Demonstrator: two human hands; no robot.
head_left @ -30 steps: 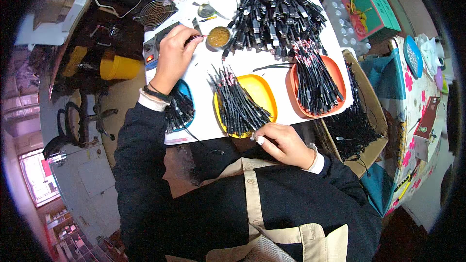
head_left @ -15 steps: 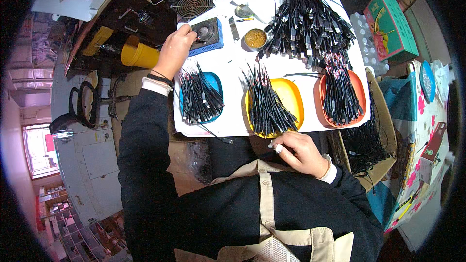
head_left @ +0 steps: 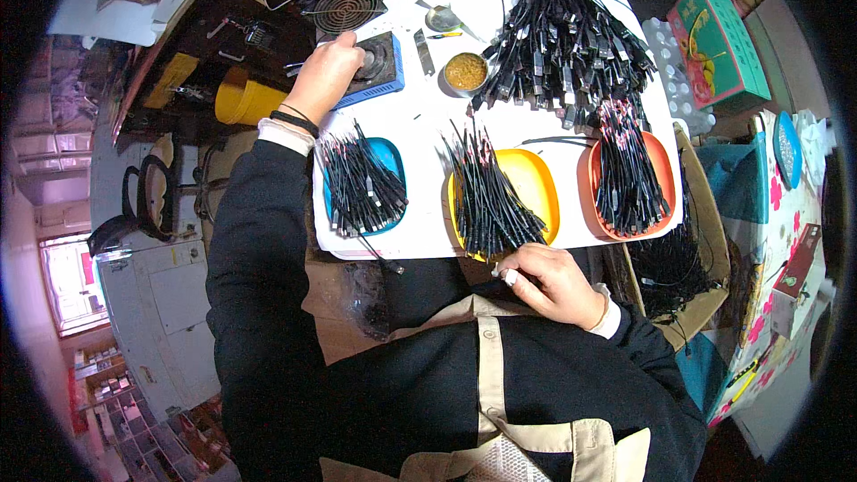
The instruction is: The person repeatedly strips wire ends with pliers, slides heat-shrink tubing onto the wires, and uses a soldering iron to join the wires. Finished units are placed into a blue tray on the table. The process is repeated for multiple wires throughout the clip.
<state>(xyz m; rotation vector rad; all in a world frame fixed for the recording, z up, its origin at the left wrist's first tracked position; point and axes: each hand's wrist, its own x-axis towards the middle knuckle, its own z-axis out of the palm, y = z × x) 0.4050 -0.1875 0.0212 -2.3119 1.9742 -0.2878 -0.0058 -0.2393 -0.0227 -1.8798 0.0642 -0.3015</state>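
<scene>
My left hand (head_left: pixel 328 73) is closed at the left side of a small blue box-shaped device (head_left: pixel 386 80) with a round dark pot on top. Its fingertips are curled beside the pot, and what they hold is hidden. My right hand (head_left: pixel 555 284) rests low at the table's front edge, fingers curled and a white wrap on the thumb. Nothing can be made out in that pinch. Just beyond it, black cables with reddish stripped ends (head_left: pixel 491 187) lie in a yellow tray (head_left: pixel 542 180). More cables fill a blue tray (head_left: pixel 393 153) and an orange tray (head_left: pixel 662 165).
A large bundle of black USB cables (head_left: pixel 562 45) covers the far right of the white table. A tin of amber paste (head_left: pixel 465 72), a spoon (head_left: pixel 439 18) and a fan (head_left: pixel 346 7) stand near the device. At right is a cardboard box (head_left: pixel 705 303) of cables.
My left hand has shifted slightly up and left by the pot, and the view has moved a little. The loose cable end below the blue tray has swung left. My right hand stays put.
</scene>
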